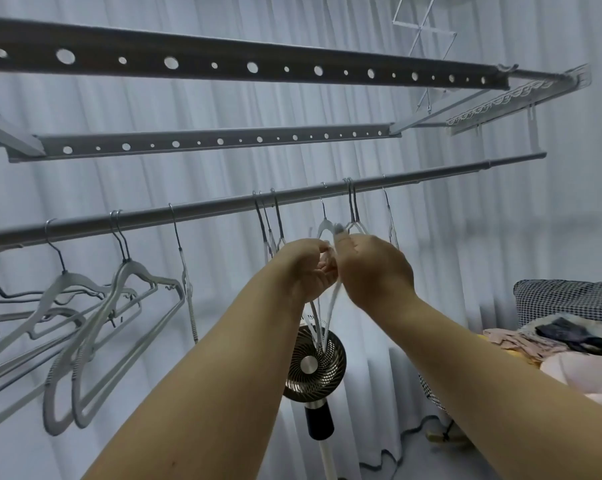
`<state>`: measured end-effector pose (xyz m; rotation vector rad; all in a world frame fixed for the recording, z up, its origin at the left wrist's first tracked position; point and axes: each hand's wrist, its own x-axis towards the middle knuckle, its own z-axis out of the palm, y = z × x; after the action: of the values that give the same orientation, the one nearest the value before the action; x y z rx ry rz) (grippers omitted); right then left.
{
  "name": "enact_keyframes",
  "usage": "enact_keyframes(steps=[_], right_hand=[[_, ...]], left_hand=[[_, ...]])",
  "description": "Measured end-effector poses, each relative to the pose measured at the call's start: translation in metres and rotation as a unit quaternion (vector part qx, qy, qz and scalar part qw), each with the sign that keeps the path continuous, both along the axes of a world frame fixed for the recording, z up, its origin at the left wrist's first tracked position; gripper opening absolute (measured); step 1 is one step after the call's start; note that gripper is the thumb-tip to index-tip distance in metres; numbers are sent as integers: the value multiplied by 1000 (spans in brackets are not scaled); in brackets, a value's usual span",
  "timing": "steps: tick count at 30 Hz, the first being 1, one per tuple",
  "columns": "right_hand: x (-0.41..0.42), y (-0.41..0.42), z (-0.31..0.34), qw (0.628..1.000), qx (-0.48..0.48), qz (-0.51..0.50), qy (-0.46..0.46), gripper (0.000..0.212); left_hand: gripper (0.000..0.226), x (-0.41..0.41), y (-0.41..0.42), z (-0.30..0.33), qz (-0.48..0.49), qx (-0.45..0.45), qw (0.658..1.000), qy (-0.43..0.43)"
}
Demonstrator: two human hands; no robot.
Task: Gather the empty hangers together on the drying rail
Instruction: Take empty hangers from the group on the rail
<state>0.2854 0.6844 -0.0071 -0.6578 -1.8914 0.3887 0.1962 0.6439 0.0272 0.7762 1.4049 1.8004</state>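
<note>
White hangers point(327, 233) pinched between both hands' fingers point(327, 268)

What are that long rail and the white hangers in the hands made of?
The rail looks like metal tube with a dull satin sheen. The white hangers seem to be thin plastic or coated wire, smooth and pale, with bare metal hooks; which one is unclear.

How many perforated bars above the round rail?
2: the upper bar spans the frame's top; the lower bar hangs below it, above the round rail. Neither looks hidden.
</note>
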Motion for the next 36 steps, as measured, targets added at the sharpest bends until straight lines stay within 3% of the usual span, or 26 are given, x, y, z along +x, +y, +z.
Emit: enact_keyframes(steps=[2,5,10,14,18,22,26,28,31,33,35,36], right_hand=[[-1,3,2,994,-46,66,69,59],[-11,17,1,983,-85,97,134,51],[-35,40,-14,970,-183,131,88,50],[-39,56,-25,974,-211,86,-15,39],[-43,64,-36,967,-228,106,-38,58],[-41,63,-49,944,-243,221,5,57],[-38,60,-56,910,-275,283,127,42],[-40,57,-57,901,-290,266,181,42],[-41,53,-54,894,-306,211,252,42],[-41,54,-55,887,-313,164,297,42],[-40,55,-56,888,-309,115,320,43],[-40,55,-57,894,-302,87,319,44]], left_hand=[[26,-5,-2,1,-7,14,999,-29],[27,-14,-5,3,-15,28,998,-63],[25,-16,-23,11,-33,36,997,-57],[26,-27,-41,19,-87,41,994,-53],[26,-42,-61,29,-196,45,978,-58],[51,-59,-76,38,-224,95,968,-66],[80,-58,-75,43,-114,204,969,-75],[80,-57,-67,40,-33,217,975,-38],[68,-55,-55,27,88,138,983,88],[50,-57,-47,15,163,33,955,246],[68,-56,-41,0,173,-76,911,368],[79,-55,-39,-6,172,-115,898,389]])
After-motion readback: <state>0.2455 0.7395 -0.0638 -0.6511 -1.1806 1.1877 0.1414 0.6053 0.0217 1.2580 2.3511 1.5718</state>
